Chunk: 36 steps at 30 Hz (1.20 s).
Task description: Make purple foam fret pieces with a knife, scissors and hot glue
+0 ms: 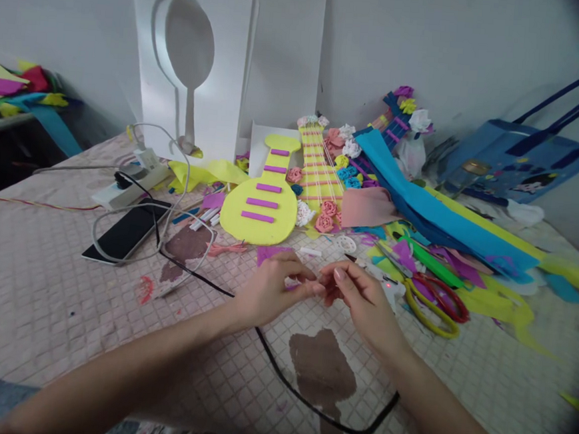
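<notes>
Both hands meet above the table, fingertips nearly touching. My left hand (pixel 284 287) has thumb and fingers pinched together; whatever lies between them is too small to make out. The curled fingers of my right hand (pixel 356 296) are drawn together beside it, and anything they hold is hidden. Just behind the hands lie a purple paper piece (pixel 270 254) and a short white stick (pixel 311 252). Farther back rests a yellow guitar-shaped cutout (pixel 260 208) with purple strips across it. A white device (pixel 389 287) with a red light sits partly behind my right hand.
Scissors with yellow handles (pixel 429 315) and red-handled scissors (pixel 456 304) lie right, near blue crepe paper (pixel 434 215). A black cable (pixel 286 380) loops below the hands. Left are a phone (pixel 126 231) and power strip (pixel 131 188). Behind stand a white board (pixel 232 52) and decorated yellow guitar (pixel 318 166).
</notes>
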Each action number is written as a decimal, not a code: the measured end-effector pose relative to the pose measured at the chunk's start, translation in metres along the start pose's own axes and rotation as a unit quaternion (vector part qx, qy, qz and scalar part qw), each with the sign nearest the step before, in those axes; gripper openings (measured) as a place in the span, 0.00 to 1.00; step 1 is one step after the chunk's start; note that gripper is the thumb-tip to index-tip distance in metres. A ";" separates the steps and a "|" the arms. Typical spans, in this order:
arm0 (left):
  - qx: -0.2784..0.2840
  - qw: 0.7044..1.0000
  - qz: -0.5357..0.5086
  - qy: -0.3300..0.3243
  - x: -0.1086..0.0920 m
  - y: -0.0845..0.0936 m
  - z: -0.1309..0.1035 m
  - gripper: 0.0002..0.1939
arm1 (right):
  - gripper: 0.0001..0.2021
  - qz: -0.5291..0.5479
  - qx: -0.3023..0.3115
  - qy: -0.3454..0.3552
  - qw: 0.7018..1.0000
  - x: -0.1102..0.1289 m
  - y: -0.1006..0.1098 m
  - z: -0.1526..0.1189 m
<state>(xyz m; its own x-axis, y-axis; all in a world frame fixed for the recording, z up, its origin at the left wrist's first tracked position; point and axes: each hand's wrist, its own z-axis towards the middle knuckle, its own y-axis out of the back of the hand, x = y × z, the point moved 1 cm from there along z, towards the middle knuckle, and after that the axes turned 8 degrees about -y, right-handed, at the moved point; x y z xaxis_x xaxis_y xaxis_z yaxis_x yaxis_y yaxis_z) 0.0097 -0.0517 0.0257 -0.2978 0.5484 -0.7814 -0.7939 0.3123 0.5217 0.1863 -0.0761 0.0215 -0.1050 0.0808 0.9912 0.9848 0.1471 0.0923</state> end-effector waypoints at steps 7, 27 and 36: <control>-0.042 0.997 -0.067 0.024 0.007 -0.004 0.007 0.15 | 0.09 -0.031 -0.040 0.035 0.998 0.005 -0.002 -0.002; -0.068 0.995 -0.048 -0.056 -0.010 0.001 0.008 0.11 | 0.12 0.040 0.106 -0.026 0.993 -0.009 -0.018 -0.007; -0.054 0.993 -0.103 -0.037 -0.004 0.000 0.004 0.08 | 0.13 0.044 0.067 -0.033 0.996 -0.011 -0.018 -0.005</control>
<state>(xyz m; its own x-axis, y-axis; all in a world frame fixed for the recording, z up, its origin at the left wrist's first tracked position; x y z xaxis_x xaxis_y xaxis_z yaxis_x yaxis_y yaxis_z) 0.0133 -0.0508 0.0306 -0.0866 0.5384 -0.8382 -0.8870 0.3414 0.3109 0.1709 -0.0848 0.0095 -0.0323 0.1636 0.9860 0.9640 0.2656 -0.0125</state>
